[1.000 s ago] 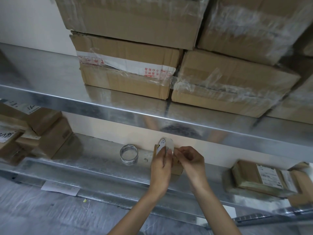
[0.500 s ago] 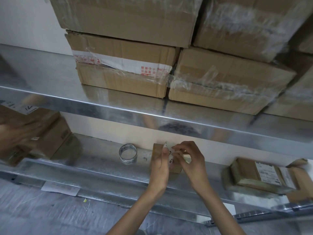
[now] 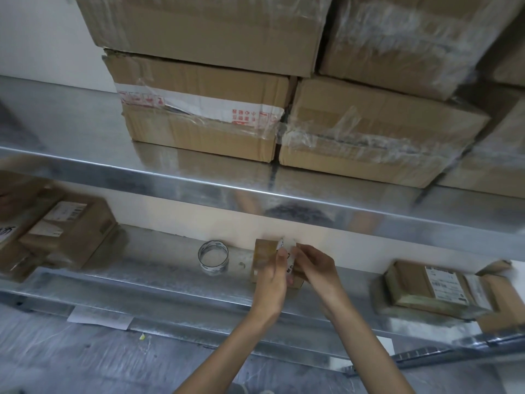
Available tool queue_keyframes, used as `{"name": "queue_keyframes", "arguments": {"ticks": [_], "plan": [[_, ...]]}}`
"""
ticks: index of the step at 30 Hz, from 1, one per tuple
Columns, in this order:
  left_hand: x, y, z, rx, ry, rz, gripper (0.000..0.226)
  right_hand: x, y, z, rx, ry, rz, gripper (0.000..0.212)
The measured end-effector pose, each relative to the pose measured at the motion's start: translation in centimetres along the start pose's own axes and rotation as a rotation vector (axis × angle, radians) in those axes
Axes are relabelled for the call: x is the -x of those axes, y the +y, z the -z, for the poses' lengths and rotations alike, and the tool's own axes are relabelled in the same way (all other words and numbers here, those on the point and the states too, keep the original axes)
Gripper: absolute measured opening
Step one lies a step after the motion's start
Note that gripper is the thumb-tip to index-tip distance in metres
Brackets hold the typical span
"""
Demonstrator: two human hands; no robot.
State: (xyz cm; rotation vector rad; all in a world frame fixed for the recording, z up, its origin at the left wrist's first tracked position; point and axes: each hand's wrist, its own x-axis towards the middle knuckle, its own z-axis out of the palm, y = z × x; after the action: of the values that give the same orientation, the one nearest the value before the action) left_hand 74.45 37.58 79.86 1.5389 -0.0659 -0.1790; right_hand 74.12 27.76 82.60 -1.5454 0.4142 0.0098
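Hands meet at the middle of the lower shelf (image 3: 159, 275), both on a white label (image 3: 288, 245). Left hand (image 3: 271, 282), the lower of the two, has fingers curled, thumb and fingertips pinching the label's left edge. Right hand (image 3: 316, 265), on the right side, has fingers bent and pinches the right edge near the top. Label stands roughly upright between them, top end poking above the fingers, some dark print lower down, too small to read. It sits right in front of a small box (image 3: 262, 253), brown cardboard, taped over, standing on the lower shelf close to the back wall. Cannot tell whether the label touches the box face, since the hands cover that spot. Box's right part is hidden behind the hands. Tape roll (image 3: 213, 258), clear, lies flat with its hole up, just left of the small box and apart from it. Labelled parcel (image 3: 420, 285) lies farther right on the same shelf, well apart from the hands, shipping sticker on top. Pile of parcels (image 3: 68, 231) at the left end, blurred. Paper slip (image 3: 99, 318) is stuck on the shelf's front lip, below left of the tape roll. Upper shelf (image 3: 71, 132), shiny metal, carries big cartons (image 3: 199, 123) stacked two high, wrapped in clear tape, one with a white band and red marks. Both forearms are bare, entering from the bottom edge.
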Motion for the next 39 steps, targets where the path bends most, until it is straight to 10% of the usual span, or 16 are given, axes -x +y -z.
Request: {"name": "queue_keyframes", "arguments": {"ticks": [10, 17, 23, 31, 39], "plan": [[-1.8, -0.3, 1.7, -0.126, 0.067, -0.082, 0.036, -1.0, -0.4, 2.7, -0.21, 0.101, -0.034, 0.011], [-3.7, -3.3, 5.8, -0.271, 0.231, -0.204, 0.022, -2.6, 3.7, 7.1, 0.888, 0.246, 0.105, 0.011], [-5.0, -5.0, 6.8, -0.399, 0.197, -0.245, 0.016, -3.5, 8.6, 8.2, 1.309, 0.132, 0.021, 0.028], [-7.5, -6.6, 8.7, -0.835, -0.346, -0.057, 0.08, -4.4, 9.8, 7.9, 1.434, 0.051, 0.059, 0.02], [-8.9, -8.9, 8.5, -0.872, -0.393, -0.165, 0.073, -4.4, 10.3, 9.4, 1.263, 0.132, 0.274, 0.025]]}}
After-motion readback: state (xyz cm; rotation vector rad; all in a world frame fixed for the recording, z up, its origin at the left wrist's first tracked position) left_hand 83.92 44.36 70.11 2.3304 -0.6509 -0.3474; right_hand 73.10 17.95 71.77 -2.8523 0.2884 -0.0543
